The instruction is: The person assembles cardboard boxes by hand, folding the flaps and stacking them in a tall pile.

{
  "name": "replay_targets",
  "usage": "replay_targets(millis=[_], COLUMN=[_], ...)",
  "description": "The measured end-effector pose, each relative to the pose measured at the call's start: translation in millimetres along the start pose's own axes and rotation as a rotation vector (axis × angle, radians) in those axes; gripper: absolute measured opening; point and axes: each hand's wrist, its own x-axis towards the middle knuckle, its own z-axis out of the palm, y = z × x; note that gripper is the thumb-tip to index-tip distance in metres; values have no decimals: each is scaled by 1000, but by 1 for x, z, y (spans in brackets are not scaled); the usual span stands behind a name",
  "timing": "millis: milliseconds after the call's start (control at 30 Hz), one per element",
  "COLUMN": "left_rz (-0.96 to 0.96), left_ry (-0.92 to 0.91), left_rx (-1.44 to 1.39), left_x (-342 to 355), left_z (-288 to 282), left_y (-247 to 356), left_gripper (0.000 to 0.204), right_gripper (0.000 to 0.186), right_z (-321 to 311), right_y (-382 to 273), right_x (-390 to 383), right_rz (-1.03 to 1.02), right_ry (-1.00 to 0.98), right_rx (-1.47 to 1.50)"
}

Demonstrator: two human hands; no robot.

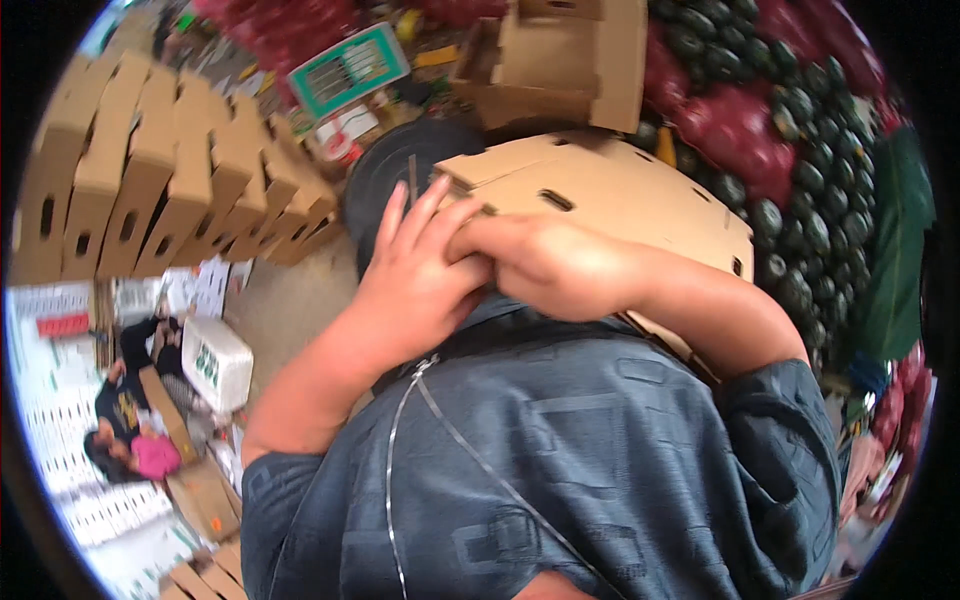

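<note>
My two hands meet in front of my chest. The fingers of my left hand (420, 265) stretch out, spread apart, with the palm side turned away from view. My right hand (555, 260) is closed, its curled fingers pressed against the left hand near the thumb and index finger. Whatever those fingers may grip is hidden. A flattened brown cardboard box (620, 195) with cut-out slots lies just beyond and below my hands, partly behind my right forearm. Beside it, past my left fingertips, is a black round object (390, 165), perhaps a tub or seat.
A row of folded cardboard boxes (160, 190) leans at the left. An open carton (560, 70) stands ahead. Dark green squashes or melons (800, 230) and red mesh sacks (735, 135) fill the right. Another person (125, 425) sits at the left by a white foam box (217, 363).
</note>
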Motion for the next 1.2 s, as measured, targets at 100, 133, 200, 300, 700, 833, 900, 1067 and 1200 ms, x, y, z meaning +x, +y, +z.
replay_targets(millis=[100, 133, 200, 300, 700, 833, 900, 1067, 1200], left_rz=[-22, 11, 73, 21, 133, 328, 407, 431, 387], left_ry=[-234, -324, -304, -346, -550, -670, -638, -676, -551], left_rx=[-262, -227, -243, -194, -66, -50, -34, -140, -149], left_x=[2, 3, 7, 16, 96, 103, 106, 116, 108], left_z=[1, 3, 8, 15, 74, 104, 109, 86, 51], left_y=[2, 4, 12, 26, -31, -39, -34, -16, 5], left_gripper=[45, 50, 44, 39, 91, 102, 101, 85, 70], right_gripper=[25, 24, 24, 24, 60, 61, 55, 68, 77], right_z=[7, 11, 20, 35, -31, 13, 27, 21, -5], right_y=[5, 8, 16, 31, -28, -27, -19, -20, -52], right_x=[-21, -27, -39, -47, -184, -228, -236, -227, -223], right_rz=[-100, -41, 22, 136, 709, 696, 733, 797, 704], right_ry=[-39, -58, -9, 122, 67, -12, 47, 117, 42], right_rx=[81, 119, 264, 531, -417, -793, -872, -936, -933])
